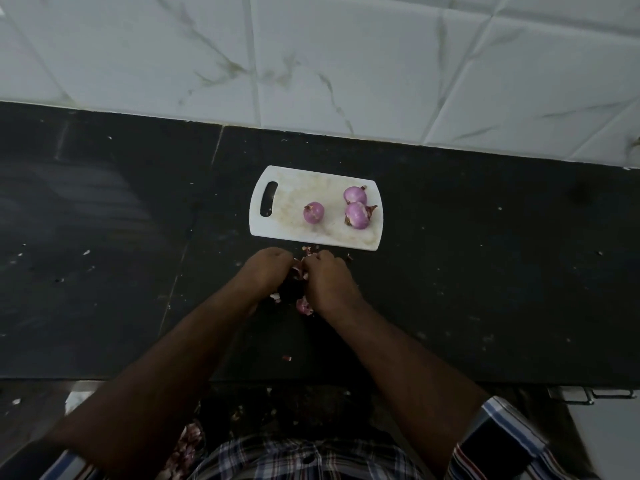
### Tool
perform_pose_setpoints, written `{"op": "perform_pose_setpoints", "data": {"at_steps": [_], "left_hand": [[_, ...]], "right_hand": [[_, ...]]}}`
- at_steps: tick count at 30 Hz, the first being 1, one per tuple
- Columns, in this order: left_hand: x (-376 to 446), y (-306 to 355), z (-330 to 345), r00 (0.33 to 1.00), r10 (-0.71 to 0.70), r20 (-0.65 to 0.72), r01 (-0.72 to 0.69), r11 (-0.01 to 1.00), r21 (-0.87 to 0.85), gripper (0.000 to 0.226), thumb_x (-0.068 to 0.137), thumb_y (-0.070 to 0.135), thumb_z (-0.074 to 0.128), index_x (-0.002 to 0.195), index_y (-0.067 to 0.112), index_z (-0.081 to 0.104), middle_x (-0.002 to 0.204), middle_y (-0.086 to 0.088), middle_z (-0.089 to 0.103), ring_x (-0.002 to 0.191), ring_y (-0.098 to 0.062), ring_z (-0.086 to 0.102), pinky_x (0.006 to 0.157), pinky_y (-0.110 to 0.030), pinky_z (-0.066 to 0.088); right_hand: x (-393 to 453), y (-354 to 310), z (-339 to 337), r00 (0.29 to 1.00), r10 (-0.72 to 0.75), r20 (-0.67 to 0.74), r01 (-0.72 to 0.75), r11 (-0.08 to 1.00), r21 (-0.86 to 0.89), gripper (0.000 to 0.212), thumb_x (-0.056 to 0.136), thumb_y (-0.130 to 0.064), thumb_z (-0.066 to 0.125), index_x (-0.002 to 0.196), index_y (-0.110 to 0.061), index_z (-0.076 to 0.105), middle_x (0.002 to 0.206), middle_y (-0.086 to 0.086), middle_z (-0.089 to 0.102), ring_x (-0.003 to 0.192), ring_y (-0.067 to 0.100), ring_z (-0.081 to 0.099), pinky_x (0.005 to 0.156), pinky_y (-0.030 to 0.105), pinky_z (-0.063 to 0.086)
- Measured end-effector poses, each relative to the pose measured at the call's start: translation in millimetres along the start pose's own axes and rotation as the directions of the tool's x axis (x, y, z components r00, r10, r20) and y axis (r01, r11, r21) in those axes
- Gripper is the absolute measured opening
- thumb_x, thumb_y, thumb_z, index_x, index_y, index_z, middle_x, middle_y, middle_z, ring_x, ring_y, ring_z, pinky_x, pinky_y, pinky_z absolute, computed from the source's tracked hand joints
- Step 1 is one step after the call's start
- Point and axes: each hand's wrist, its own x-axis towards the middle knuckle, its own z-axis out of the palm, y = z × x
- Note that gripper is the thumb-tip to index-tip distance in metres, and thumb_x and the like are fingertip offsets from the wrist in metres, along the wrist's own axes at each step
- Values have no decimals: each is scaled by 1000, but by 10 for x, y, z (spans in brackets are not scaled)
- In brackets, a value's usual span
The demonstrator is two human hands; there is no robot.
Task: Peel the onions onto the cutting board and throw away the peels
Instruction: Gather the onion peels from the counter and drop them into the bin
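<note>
- White cutting board (287,233) lying on the black counter (485,289), handle slot at its left end.
- Three peeled purple onions on the board: one onion (313,213) near the middle, a second onion (354,195) toward the far right, a third onion (357,215) touching it on the near side.
- Scraps of dark skin clinging to the two right-hand onions.
- Left hand (266,271) and right hand (329,278) side by side on the counter just in front of the board, knuckles up, fingers curled inward toward each other.
- Both hands closed around a heap of onion peels (298,271), purple and pale bits showing in the gap between them.
- More peel (304,305) poking out under the right wrist, a small loose scrap (286,358) nearer the counter's front edge.
- Further peels (188,441) low down, beyond the counter's front edge, beside the checked shirt (304,459).
- White marbled tiles (346,64) behind the counter.
</note>
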Motion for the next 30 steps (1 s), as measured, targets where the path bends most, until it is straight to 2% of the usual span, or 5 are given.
{"op": "perform_pose_setpoints", "data": {"at_steps": [10, 15, 19, 24, 30], "left_hand": [[-118, 74, -96, 996, -67, -62, 18, 807, -591, 30, 98, 34, 56, 118, 14, 67, 115, -5, 70, 100, -24, 68, 90, -43, 56], [-231, 286, 105, 951, 138, 277, 201, 405, -892, 37, 99, 40, 45, 104, 11, 68, 95, -10, 70, 86, -24, 68, 80, -34, 54], [-211, 406, 227, 928, 303, 215, 162, 191, -968, 18, 91, 22, 41, 92, 13, 57, 88, -5, 57, 81, -18, 61, 79, -31, 49], [-250, 466, 331, 913, 392, 109, 87, 74, -993, 12, 72, 23, 61, 76, 12, 60, 76, -5, 60, 73, -17, 64, 73, -26, 54], [-350, 499, 382, 932, 343, 121, 121, 21, -992, 15, 64, 12, 60, 73, 10, 72, 71, -4, 66, 67, -16, 69, 60, -21, 57]], "right_hand": [[47, -55, -498, 991, 129, 18, -125, 901, 414, 9, 81, -18, 70, 89, -18, 73, 82, 2, 73, 80, 21, 69, 77, 39, 57], [-75, -412, -723, 997, -32, -67, 50, 954, 296, 21, 87, -18, 60, 105, -24, 69, 92, -5, 70, 83, 15, 65, 67, 27, 49], [-90, -541, -652, 972, -68, -226, 91, 992, 91, 36, 93, -29, 45, 122, -13, 59, 120, 7, 58, 106, 25, 57, 88, 39, 50], [-75, -617, -614, 921, 38, -387, -15, 998, 62, 65, 92, -54, 20, 107, -11, 67, 109, 9, 67, 105, 29, 56, 94, 47, 44], [-106, -623, -694, 875, 82, -478, 74, 951, 299, 21, 99, -26, 49, 110, -16, 63, 102, 7, 68, 100, 25, 59, 88, 45, 50]]}}
